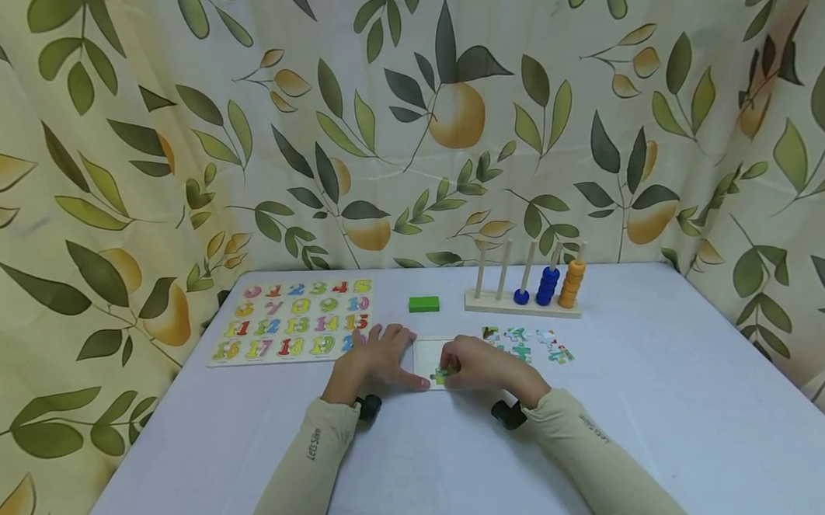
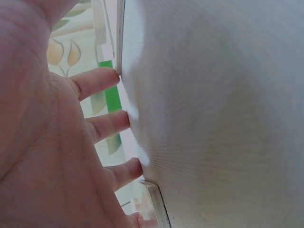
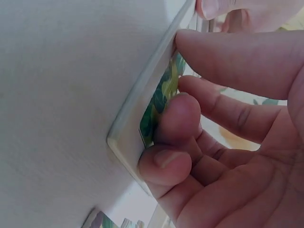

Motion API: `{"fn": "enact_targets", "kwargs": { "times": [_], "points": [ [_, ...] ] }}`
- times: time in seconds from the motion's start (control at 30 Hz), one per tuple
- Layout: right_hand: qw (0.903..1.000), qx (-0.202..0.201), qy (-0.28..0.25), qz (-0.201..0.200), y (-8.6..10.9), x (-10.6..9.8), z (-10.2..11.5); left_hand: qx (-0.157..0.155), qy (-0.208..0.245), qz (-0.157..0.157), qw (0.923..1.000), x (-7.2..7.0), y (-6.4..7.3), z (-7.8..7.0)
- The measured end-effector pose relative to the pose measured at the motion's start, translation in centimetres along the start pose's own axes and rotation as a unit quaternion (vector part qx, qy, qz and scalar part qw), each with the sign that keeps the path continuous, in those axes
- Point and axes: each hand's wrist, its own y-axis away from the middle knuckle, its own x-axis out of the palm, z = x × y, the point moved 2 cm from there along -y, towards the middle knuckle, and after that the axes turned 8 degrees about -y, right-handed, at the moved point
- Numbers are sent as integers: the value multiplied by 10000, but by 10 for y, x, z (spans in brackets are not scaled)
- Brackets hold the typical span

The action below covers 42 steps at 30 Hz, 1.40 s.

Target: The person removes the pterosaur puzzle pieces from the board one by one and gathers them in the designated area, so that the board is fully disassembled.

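A small white puzzle tray (image 1: pixel 424 356) lies on the table between the two hands. The left hand (image 1: pixel 379 358) is spread at its left side, fingertips on the tabletop and thumb touching the tray's near edge. In the left wrist view, the left hand's fingers (image 2: pixel 108 126) are straight and apart. Over the tray's near right corner, the right hand (image 1: pixel 485 364) holds a green puzzle piece (image 3: pixel 164 90) with curled fingers and thumb. The piece lies flat against the tray floor in the right wrist view, partly hidden by the fingers. Several loose puzzle pieces (image 1: pixel 518 352) lie right of the tray.
A number puzzle board (image 1: pixel 238 348) lies at the left, close to the left hand. Behind the tray sits a green block (image 1: pixel 424 304). A wooden peg abacus (image 1: pixel 483 302) with blue and orange beads stands at the back right, before a leaf-patterned curtain (image 1: pixel 416 195).
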Motion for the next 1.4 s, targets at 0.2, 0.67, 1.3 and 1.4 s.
{"fn": "enact_targets", "kwargs": {
  "times": [0.2, 0.67, 1.3, 1.4],
  "points": [
    [9999, 32, 118, -39, -2, 2, -1, 0, -59, -134, 9999, 9, -11, 6],
    [9995, 105, -182, -218, 2, 1, 1, 10, -148, -210, 9997, 1, 4, -1],
    [9971, -326, -430, -538, 7, -1, -3, 23, -77, -148, 9999, 2, 3, -1],
    [9966, -344, -442, -605, 9, -3, -4, 6, -30, -147, 9999, 3, 2, -1]
  ]
}}
